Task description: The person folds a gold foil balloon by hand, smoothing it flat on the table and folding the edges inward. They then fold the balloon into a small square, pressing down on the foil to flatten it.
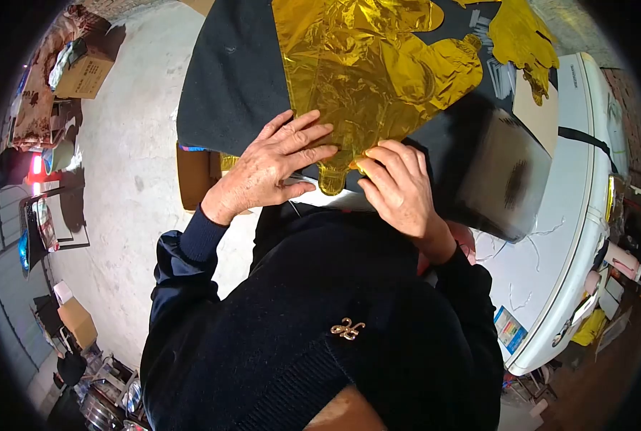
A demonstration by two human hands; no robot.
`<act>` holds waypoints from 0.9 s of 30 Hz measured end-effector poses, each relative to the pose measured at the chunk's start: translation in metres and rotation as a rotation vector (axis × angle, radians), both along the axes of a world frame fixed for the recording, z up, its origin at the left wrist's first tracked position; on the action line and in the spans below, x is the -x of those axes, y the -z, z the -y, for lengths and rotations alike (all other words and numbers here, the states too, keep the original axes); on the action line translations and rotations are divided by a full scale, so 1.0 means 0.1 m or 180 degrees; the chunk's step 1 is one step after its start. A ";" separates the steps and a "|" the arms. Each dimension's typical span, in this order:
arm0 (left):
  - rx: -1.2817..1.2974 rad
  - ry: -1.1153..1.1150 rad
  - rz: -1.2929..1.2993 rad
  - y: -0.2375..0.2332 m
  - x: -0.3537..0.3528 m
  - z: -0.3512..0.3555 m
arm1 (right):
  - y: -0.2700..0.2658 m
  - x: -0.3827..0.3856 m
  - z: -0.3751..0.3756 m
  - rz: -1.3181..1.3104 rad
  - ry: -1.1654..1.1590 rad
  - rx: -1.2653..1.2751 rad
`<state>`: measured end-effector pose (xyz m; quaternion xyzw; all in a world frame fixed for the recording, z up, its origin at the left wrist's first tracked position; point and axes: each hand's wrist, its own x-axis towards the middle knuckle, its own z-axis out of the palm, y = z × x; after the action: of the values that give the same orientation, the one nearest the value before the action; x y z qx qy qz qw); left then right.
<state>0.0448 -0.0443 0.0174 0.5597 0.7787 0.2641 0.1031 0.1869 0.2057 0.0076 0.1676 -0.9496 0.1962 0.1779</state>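
A flat, uninflated gold foil balloon (356, 86) lies over a dark cloth-covered surface, its narrow rounded tab (332, 179) pointing towards my body. My left hand (273, 161) rests on the balloon's lower left edge, palm down with the fingers stretched out and slightly apart. To the right of the tab, my right hand (399, 183) has its fingers curled, the thumb and index finger pinching the foil's edge. The fingertips of the right hand partly cover what they grip.
Another crumpled gold foil piece (521, 39) hangs at the upper right, near several thin pale strips (503, 79). A dark glossy box-like object (511, 176) stands on a white appliance-like surface (543, 273). Cardboard boxes (83, 75) sit at the far left; an open carton (197, 176) is below the cloth.
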 end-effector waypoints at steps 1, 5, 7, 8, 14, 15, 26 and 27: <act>-0.0012 0.0019 -0.0019 0.01 -0.01 -0.01 | 0.01 -0.01 0.02 0.0050 -0.0009 0.0012; -0.0083 0.0012 -0.0172 0.10 -0.05 -0.02 | 0.08 -0.02 0.10 0.0123 -0.0012 -0.0001; -0.0150 -0.0027 -0.0162 0.13 -0.04 -0.02 | 0.09 -0.02 0.12 0.0113 -0.0022 -0.0024; -0.0182 -0.0047 -0.0156 0.14 -0.04 -0.02 | 0.09 -0.01 0.14 0.0101 -0.0003 0.0009; -0.0298 -0.0180 -0.0184 0.20 -0.04 -0.05 | 0.10 0.03 0.20 0.0011 0.0154 0.0134; -0.0311 -0.0205 -0.0171 0.21 -0.05 -0.05 | 0.10 0.04 0.20 0.0009 0.0163 0.0171; -0.0428 -0.0341 -0.0093 0.19 -0.07 -0.12 | 0.12 0.12 0.26 -0.0097 0.0259 0.0355; -0.0428 -0.0341 -0.0105 0.19 -0.07 -0.13 | 0.12 0.13 0.26 -0.0132 0.0246 0.0326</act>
<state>0.0514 -0.0317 -0.0012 0.5272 0.7896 0.3117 0.0382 0.1743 0.1798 -0.0044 0.1255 -0.9402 0.2340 0.2133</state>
